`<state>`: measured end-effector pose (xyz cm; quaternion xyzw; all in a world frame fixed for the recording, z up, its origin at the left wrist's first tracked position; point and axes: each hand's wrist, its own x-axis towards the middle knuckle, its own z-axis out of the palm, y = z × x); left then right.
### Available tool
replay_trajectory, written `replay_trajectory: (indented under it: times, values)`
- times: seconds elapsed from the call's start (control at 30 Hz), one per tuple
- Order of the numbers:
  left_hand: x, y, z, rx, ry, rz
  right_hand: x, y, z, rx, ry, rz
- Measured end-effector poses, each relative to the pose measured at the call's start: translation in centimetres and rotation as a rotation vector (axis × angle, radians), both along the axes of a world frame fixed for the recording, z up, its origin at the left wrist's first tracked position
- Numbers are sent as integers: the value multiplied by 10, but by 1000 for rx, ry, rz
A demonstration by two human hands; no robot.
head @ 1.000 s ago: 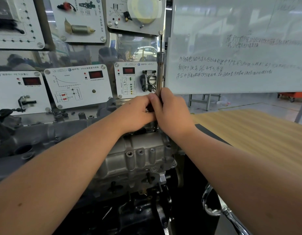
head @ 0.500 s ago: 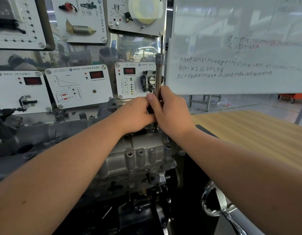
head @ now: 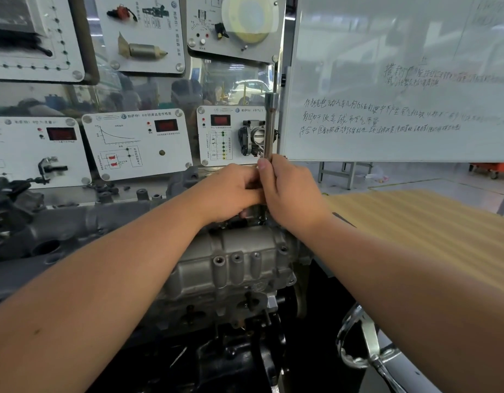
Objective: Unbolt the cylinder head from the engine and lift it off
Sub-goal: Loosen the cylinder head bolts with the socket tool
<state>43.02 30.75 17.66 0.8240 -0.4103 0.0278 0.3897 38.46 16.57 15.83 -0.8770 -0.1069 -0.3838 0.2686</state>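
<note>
The grey cast cylinder head [head: 234, 265] sits on top of the dark engine block [head: 239, 355] in the middle of the view. A long steel socket wrench [head: 270, 123] stands upright over the head's far right end. My right hand [head: 290, 194] grips its lower shaft, thumb up along the bar. My left hand [head: 231, 191] is curled around the same shaft just to the left, fingers against the right hand. The tool's lower tip and the bolt under it are hidden by my hands.
Training panels with sensors and red displays [head: 137, 143] line the wall behind the engine. A whiteboard [head: 401, 80] stands at the right. A wooden tabletop [head: 432, 222] lies to the right, and a chrome handle [head: 367, 347] sticks out low right. A dark manifold [head: 46, 231] extends left.
The wrench's top has leaned slightly to the left and both hands have shifted a little with it. The cylinder head has not moved.
</note>
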Motion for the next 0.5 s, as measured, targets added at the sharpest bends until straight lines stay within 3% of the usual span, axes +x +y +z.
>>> replay_trajectory:
  times: [0.13,0.5]
  values:
    - [3,-4,-1,15,-84,86,-3,2,-1,11,-34,16]
    - [-2,-1,-1,35,-55,38,2,2,-2,2,0,-88]
